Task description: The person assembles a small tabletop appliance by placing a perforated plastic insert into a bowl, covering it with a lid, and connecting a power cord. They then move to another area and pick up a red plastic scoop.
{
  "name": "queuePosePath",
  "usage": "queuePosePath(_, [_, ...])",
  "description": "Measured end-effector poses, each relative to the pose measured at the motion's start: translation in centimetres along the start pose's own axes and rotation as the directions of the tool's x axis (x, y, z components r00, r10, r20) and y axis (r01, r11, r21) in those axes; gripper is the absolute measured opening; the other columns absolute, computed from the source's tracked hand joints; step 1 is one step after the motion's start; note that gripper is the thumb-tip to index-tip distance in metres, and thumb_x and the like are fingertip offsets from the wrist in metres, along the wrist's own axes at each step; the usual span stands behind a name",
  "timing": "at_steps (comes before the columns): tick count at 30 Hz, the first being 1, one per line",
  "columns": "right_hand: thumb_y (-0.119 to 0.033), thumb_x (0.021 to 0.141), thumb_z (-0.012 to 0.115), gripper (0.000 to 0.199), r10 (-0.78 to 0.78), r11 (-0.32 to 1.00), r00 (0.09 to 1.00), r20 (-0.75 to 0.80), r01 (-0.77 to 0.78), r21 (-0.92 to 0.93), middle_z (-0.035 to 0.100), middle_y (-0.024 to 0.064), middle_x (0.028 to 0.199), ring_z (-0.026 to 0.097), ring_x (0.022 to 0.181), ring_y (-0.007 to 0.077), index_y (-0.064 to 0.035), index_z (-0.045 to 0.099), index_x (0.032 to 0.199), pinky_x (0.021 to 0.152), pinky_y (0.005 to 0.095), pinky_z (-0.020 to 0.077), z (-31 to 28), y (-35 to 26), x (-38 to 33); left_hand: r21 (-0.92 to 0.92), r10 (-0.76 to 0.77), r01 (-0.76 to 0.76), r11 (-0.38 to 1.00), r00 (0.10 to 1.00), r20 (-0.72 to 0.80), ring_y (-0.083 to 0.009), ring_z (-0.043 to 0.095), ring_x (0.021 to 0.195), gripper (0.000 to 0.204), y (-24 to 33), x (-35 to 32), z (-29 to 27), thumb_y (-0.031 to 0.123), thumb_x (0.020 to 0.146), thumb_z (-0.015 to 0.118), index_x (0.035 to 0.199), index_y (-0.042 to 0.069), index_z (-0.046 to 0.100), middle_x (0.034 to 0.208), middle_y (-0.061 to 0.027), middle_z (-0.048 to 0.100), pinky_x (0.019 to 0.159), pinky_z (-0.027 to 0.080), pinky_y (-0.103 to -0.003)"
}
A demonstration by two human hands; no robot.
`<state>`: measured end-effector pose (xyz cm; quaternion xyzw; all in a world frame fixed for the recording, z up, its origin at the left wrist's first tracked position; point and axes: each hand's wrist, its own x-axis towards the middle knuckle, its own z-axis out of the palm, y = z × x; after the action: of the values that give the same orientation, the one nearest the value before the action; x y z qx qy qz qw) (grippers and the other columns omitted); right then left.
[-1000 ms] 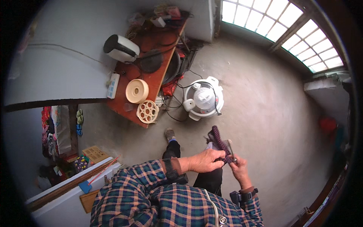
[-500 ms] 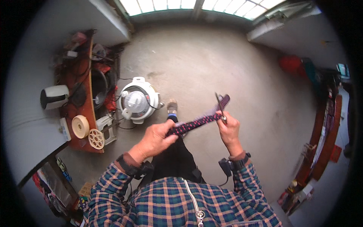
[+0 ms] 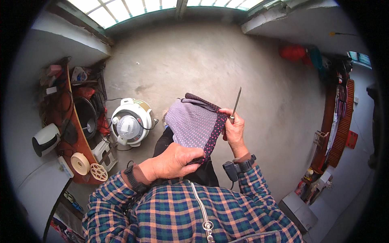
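Note:
Between my hands hangs a piece of cloth [image 3: 193, 122], grey-lilac with pale dots and a dark, pink-dotted band along its right edge. My left hand [image 3: 176, 161] is closed on the lower end of that band. At the upper end, my right hand [image 3: 235, 130] pinches the band between thumb and fingers. A slim, pointed metal tool [image 3: 237, 102] is also in the right hand, its tip sticking up and away from me. The grip hides the tool's other end, so its kind is not clear. A dark part of the cloth is folded over at the far edge.
A white electric pressure cooker [image 3: 129, 123] stands on the floor to the left. Behind it, a reddish-brown board [image 3: 83, 125] borders stacked goods, with a cream round container [image 3: 80, 163] on it. A long wooden piece of furniture [image 3: 340, 125] lines the right wall.
The cloth has opened from a narrow strip into a wide panel. My left hand has moved right and nearer to me. The tool now points up and to the right.

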<state>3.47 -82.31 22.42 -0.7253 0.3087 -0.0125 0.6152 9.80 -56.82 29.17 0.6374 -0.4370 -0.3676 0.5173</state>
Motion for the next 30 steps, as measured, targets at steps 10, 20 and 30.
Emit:
queuePosePath(10, [0.003, 0.088, 0.052, 0.019, 0.101, 0.994, 0.992, 0.07, -0.104, 0.04, 0.057, -0.0018, 0.062, 0.048, 0.043, 0.0065, -0.0021, 0.067, 0.099, 0.039, 0.023, 0.0377, 1.5, 3.1, 1.2, -0.05, 0.044, -0.037, 0.998, 0.986, 0.161, -0.036, 0.067, 0.077, 0.033, -2.1, 0.6, 0.1, 0.01, 0.082, 0.066, 0.114, 0.01, 0.059, 0.083, -0.0149, 0.066, 0.067, 0.053, -0.045])
queuePosePath(20, [-0.001, 0.093, 0.054, 0.013, 0.111, 0.952, 0.963, 0.246, -0.174, 0.253, 0.066, -0.0004, 0.088, 0.06, 0.077, 0.0055, -0.0023, 0.066, 0.098, 0.07, 0.0202, 0.0491, -2.4, 4.7, 8.3, -0.09, 0.078, -0.056, 0.994, 0.96, 0.267, -0.0375, 0.068, 0.077, 0.051, -1.8, 9.1, 0.3, 0.009, 0.083, 0.061, 0.134, 0.01, 0.056, 0.088, -0.0188, 0.069, 0.07, 0.055, -0.046])
queuePosePath(30, [-0.002, 0.095, 0.054, 0.013, 0.118, 0.883, 0.949, 0.292, -0.235, 0.406, 0.063, -0.0035, 0.084, 0.055, 0.073, 0.0037, -0.0035, 0.067, 0.094, 0.067, 0.0199, 0.046, -6.9, 1.1, 15.4, -0.103, 0.042, -0.005, 0.995, 0.932, 0.359, -0.0362, 0.07, 0.088, 0.05, -0.6, 19.2, -0.2, 0.009, 0.085, 0.062, 0.135, 0.006, 0.057, 0.102, -0.0207, 0.07, 0.081, 0.057, -0.043])
